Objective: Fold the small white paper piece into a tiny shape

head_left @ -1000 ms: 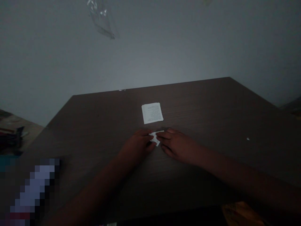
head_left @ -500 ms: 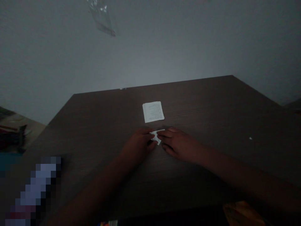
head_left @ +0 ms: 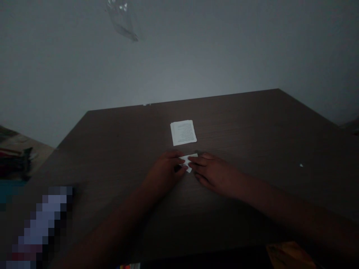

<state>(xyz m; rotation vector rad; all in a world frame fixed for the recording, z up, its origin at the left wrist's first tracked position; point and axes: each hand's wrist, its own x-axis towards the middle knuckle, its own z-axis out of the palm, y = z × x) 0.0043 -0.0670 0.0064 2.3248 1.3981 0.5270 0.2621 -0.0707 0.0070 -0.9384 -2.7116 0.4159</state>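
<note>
A small folded piece of white printed paper (head_left: pixel 189 160) lies on the dark wooden table between my hands. My left hand (head_left: pixel 165 170) has its fingers and thumb curled in on the paper's left side. From the other side, my right hand (head_left: pixel 214 170) rests with fingers stretched out and apart, fingertips on the paper and thumb just below it. Parts of the paper are hidden under the fingers. Just beyond the hands lies a stack of square white sheets (head_left: pixel 183 132) with printed text.
The table (head_left: pixel 238 123) stands against a grey wall (head_left: pixel 196 48). A clear plastic bag (head_left: pixel 123 20) hangs there. A tiny white scrap (head_left: pixel 301 165) lies to the right. At the lower left is a blurred pale object (head_left: pixel 42 224); an orange item (head_left: pixel 288 254) shows at the bottom edge.
Both hands stay at the folded paper, with only very slight finger movement. The paper's lower tip looks a little flatter. The stack has not moved.
</note>
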